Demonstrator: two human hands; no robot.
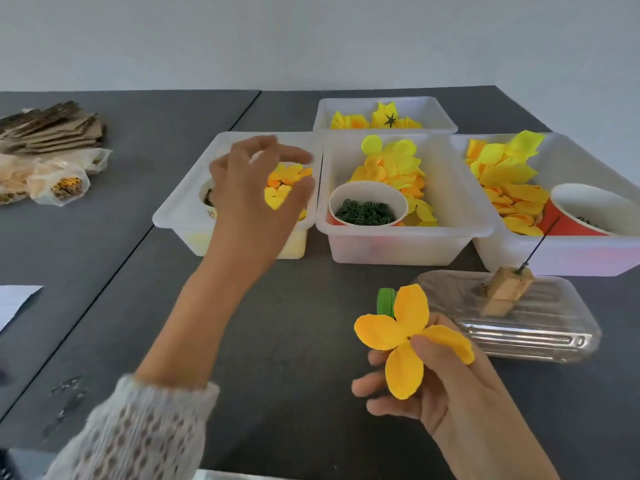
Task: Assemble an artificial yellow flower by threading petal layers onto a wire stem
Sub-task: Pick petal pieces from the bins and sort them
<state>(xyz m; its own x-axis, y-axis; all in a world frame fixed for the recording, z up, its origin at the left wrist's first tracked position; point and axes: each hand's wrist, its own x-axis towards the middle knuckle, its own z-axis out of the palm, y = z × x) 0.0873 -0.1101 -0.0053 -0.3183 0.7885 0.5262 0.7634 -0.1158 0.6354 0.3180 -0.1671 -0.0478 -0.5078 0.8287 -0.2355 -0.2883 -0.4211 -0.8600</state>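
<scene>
Yellow fabric petal layer (408,341), light and floppy, sits pinched at its centre hole in the right hand (446,386); hold it there. Left hand (256,199) hovers spread, holding nothing, over the petal bin (180,216).

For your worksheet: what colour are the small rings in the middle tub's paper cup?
Dark green rings, clearest in the head view.

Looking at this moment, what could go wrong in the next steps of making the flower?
1. The right hand pinches the orange-yellow four-petal fabric layer only near its centre hole, so it may slip or crease.
2. The left hand reaches over the left translucent plastic bin with fingers spread; it might lift several stuck petals at once.
3. The thin dark wire stem, standing tilted in a small wooden block, could topple if bumped.
</scene>
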